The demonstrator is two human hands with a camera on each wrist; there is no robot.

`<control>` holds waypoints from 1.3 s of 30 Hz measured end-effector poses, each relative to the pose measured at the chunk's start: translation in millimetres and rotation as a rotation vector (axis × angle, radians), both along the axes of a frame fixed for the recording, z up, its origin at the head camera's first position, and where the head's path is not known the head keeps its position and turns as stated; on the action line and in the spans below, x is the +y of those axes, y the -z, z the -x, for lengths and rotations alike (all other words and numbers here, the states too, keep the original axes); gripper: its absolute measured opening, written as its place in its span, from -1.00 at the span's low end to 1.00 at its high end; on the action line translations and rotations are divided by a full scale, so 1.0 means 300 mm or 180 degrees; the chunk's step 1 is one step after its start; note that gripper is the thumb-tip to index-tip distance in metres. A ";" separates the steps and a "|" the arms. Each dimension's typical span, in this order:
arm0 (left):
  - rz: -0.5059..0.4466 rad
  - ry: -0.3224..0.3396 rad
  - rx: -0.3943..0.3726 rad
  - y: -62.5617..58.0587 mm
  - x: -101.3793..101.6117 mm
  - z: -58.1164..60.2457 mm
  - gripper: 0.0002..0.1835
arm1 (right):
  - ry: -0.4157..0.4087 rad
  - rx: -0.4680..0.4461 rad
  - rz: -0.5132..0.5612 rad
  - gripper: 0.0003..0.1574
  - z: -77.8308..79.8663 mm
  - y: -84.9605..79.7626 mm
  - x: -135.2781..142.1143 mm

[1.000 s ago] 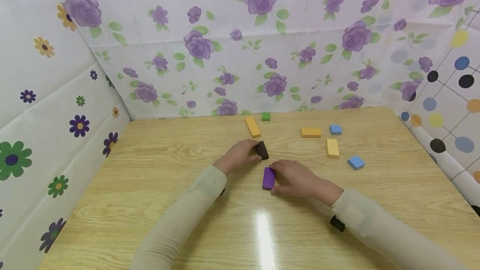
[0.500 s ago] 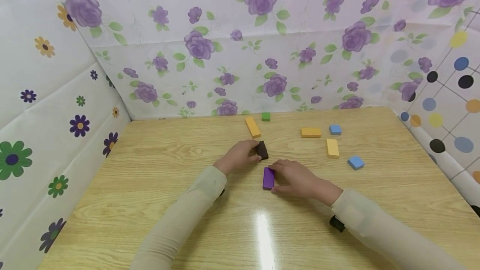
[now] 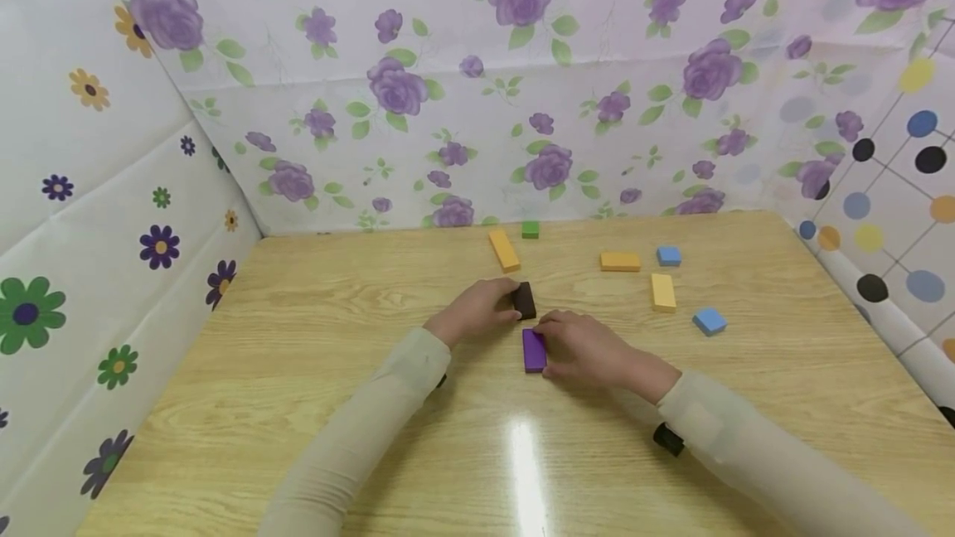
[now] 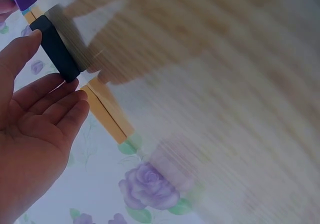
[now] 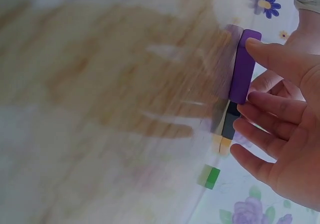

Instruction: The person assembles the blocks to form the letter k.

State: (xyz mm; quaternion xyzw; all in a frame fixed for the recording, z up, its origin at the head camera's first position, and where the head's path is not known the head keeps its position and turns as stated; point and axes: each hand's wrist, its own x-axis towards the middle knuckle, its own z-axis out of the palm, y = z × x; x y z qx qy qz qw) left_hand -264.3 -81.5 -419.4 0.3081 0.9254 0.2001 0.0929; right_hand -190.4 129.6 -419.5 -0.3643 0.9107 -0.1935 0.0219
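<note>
Near the middle of the table, my left hand holds a black block between thumb and fingertips. In the left wrist view the thumb meets one end of that block and the fingertips meet the other. Just nearer to me lies a purple block, its far end close to the black one. My right hand grips this purple piece from the right side; the right wrist view shows the thumb at one end of the purple block and a finger at the other.
Beyond my left hand lie an orange block and a small green block. To the right are another orange block, a yellow block and two blue blocks, one far, one nearer. Flowered cloth hangs behind the table.
The purple block and my right hand have shifted slightly away from me, while the black block has edged slightly right, narrowing the gap between them. The other blocks stay put.
</note>
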 end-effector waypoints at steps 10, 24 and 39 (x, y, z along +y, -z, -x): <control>-0.0026 0.0168 -0.0114 -0.018 -0.001 0.001 -0.50 | -0.0093 0.0109 0.0038 -0.28 0.004 -0.011 -0.006; -0.0091 0.0328 -0.0241 -0.013 -0.009 0.000 -0.49 | 0.0030 0.0162 0.0066 -0.30 0.004 -0.003 -0.009; -0.0023 0.0258 -0.0245 -0.019 -0.015 -0.005 -0.48 | 0.0061 0.0286 0.0021 -0.34 0.011 0.006 -0.013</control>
